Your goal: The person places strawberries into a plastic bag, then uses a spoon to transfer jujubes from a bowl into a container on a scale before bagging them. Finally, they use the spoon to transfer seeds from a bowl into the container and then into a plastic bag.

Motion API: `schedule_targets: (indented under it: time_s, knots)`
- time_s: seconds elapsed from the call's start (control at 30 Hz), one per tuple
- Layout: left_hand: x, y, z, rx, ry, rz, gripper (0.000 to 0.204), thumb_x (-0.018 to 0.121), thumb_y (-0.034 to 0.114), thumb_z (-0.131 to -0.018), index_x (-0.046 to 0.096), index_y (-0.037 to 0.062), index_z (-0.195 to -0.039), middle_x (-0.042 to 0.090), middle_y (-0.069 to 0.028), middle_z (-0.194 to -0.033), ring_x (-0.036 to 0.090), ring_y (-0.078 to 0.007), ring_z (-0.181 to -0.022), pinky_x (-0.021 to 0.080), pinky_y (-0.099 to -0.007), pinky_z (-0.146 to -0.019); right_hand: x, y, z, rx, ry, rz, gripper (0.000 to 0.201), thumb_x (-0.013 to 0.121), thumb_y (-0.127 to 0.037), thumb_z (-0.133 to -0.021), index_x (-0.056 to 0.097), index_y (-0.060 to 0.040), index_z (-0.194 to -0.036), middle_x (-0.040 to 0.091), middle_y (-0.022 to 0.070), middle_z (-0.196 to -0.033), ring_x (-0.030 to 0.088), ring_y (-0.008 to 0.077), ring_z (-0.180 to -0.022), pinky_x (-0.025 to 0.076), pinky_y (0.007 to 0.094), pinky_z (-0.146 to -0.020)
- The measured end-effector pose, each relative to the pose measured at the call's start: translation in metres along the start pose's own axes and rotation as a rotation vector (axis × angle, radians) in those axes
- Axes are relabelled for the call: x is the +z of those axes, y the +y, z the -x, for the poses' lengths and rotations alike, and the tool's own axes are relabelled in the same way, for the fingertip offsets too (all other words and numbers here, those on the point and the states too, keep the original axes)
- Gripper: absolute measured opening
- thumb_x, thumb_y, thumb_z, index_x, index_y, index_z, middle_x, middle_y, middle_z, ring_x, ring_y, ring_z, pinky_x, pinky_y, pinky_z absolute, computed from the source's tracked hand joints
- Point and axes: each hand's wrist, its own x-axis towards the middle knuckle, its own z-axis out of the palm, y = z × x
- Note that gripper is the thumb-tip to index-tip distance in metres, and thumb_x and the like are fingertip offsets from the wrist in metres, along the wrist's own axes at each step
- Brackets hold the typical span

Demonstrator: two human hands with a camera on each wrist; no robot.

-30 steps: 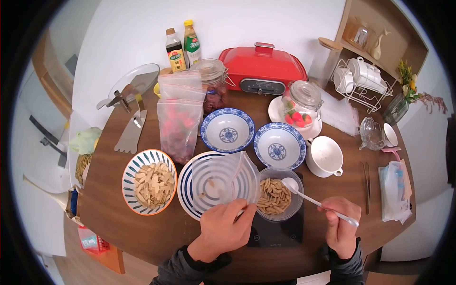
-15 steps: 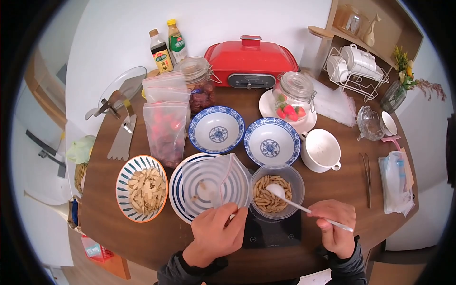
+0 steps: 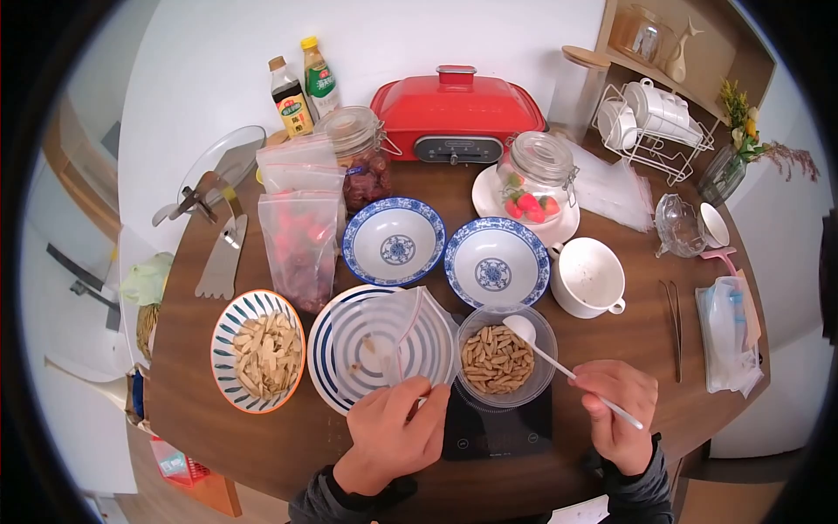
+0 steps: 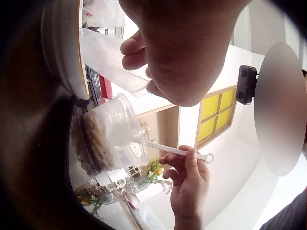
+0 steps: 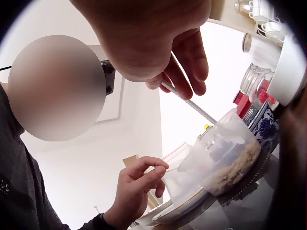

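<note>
My left hand [image 3: 393, 432] pinches the edge of a clear zip bag [image 3: 406, 336], which lies over a blue-ringed white plate [image 3: 323, 371]. A few tan bits show within the bag's outline. In my right hand [image 3: 620, 410] is the handle of a white spoon [image 3: 567, 371]. The spoon's bowl is at the far side of a clear plastic tub [image 3: 548, 375], over tan, finger-shaped pieces [image 3: 496, 360]. In the right wrist view, the spoon handle [image 5: 199, 110] slants down into the tub [image 5: 192, 160]. Beneath the tub lies a flat black scale [image 3: 497, 437].
Flat tan pieces fill an orange-rimmed bowl [image 3: 301, 371] at left. Behind stand two blue-patterned bowls [image 3: 397, 249], a white two-handled cup [image 3: 589, 279], bags of red fruit [image 3: 301, 253], a strawberry jar [image 3: 537, 179] and a red cooker [image 3: 458, 109]. Tongs [image 3: 674, 332] lie at right.
The spoon dipped to the middle of the pieces half a second ago, then moved up toward the tub's far side. My left hand keeps its hold on the bag. The head view has shifted.
</note>
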Motion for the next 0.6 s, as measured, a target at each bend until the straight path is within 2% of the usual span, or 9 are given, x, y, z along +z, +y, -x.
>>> schedule_targets:
  time_s: [0.13, 0.2, 0.33, 0.4, 0.43, 0.5, 0.53, 0.6]
  knots:
    - [0.000, 0.000, 0.000, -0.001, -0.004, -0.001, 0.025, 0.073, -0.002, -0.070, 0.070, 0.0037, -0.094, 0.059, -0.0066, -0.088, 0.056, -0.0189, -0.057, 0.045, -0.0298, -0.051, 0.008, -0.003, -0.003, -0.068, -0.028, 0.032, 0.020, 0.074, -0.011, -0.085, 0.066, -0.0053, -0.102, 0.069, 0.0101, -0.085, 0.071, 0.0299, -0.077, 0.056, 0.0353, -0.063]
    - [0.000, 0.000, 0.000, -0.001, -0.001, 0.000, 0.024, 0.073, -0.001, -0.071, 0.070, 0.0036, -0.094, 0.058, -0.0066, -0.088, 0.056, -0.0186, -0.057, 0.044, -0.0298, -0.051, 0.011, -0.004, -0.005, -0.069, -0.130, 0.011, 0.019, 0.074, -0.009, -0.085, 0.066, -0.0045, -0.101, 0.069, 0.0109, -0.085, 0.071, 0.0306, -0.078, 0.056, 0.0357, -0.064]
    - [0.000, 0.000, 0.001, -0.001, -0.007, -0.006, 0.023, 0.073, -0.001, -0.071, 0.070, 0.0036, -0.094, 0.058, -0.0065, -0.087, 0.056, -0.0185, -0.057, 0.044, -0.0297, -0.051, 0.013, 0.000, 0.003, -0.002, -0.095, -0.101, 0.017, 0.073, -0.006, -0.086, 0.067, -0.0034, -0.102, 0.070, 0.0118, -0.085, 0.070, 0.0311, -0.076, 0.056, 0.0343, -0.064]
    - [0.000, 0.000, 0.001, 0.000, -0.005, 0.000, 0.024, 0.072, -0.001, -0.071, 0.070, 0.0036, -0.094, 0.058, -0.0065, -0.087, 0.056, -0.0185, -0.057, 0.044, -0.0296, -0.051, 0.011, 0.001, 0.008, 0.210, -0.063, -0.170, 0.013, 0.068, -0.004, -0.092, 0.067, 0.0008, -0.104, 0.073, 0.0128, -0.085, 0.070, 0.0241, -0.070, 0.055, 0.0299, -0.062]
    - [0.000, 0.000, 0.001, 0.000, -0.004, -0.001, 0.024, 0.072, -0.001, -0.071, 0.070, 0.0036, -0.094, 0.058, -0.0065, -0.087, 0.056, -0.0185, -0.057, 0.044, -0.0296, -0.051, 0.012, -0.001, 0.011, 0.209, -0.063, -0.170, 0.013, 0.068, -0.004, -0.092, 0.067, 0.0008, -0.104, 0.073, 0.0128, -0.085, 0.070, 0.0241, -0.070, 0.055, 0.0299, -0.062]
    - [-0.001, 0.000, 0.000, 0.001, -0.001, 0.003, 0.023, 0.072, -0.001, -0.071, 0.070, 0.0037, -0.094, 0.058, -0.0066, -0.088, 0.057, -0.0187, -0.057, 0.045, -0.0295, -0.051, 0.019, -0.003, 0.015, 0.576, 0.124, -0.498, 0.014, 0.062, -0.006, -0.098, 0.067, 0.0056, -0.105, 0.075, 0.0136, -0.086, 0.067, 0.0153, -0.066, 0.053, 0.0248, -0.060]
    - [-0.001, 0.000, 0.000, 0.003, -0.001, 0.002, 0.023, 0.072, -0.001, -0.071, 0.070, 0.0037, -0.094, 0.058, -0.0066, -0.088, 0.057, -0.0187, -0.057, 0.045, -0.0295, -0.051, 0.020, 0.001, 0.015, 0.554, 0.136, -0.506, 0.019, 0.058, -0.009, -0.102, 0.065, 0.0081, -0.106, 0.075, 0.0148, -0.089, 0.066, 0.0111, -0.066, 0.053, 0.0224, -0.058]
    - [-0.002, 0.001, 0.000, 0.003, -0.004, 0.003, 0.023, 0.072, -0.001, -0.071, 0.070, 0.0038, -0.094, 0.058, -0.0068, -0.088, 0.057, -0.0190, -0.057, 0.045, -0.0294, -0.051, 0.021, 0.002, 0.013, 0.605, 0.164, -0.556, 0.018, 0.058, -0.009, -0.102, 0.065, 0.0077, -0.108, 0.075, 0.0152, -0.089, 0.066, 0.0118, -0.065, 0.053, 0.0225, -0.058]
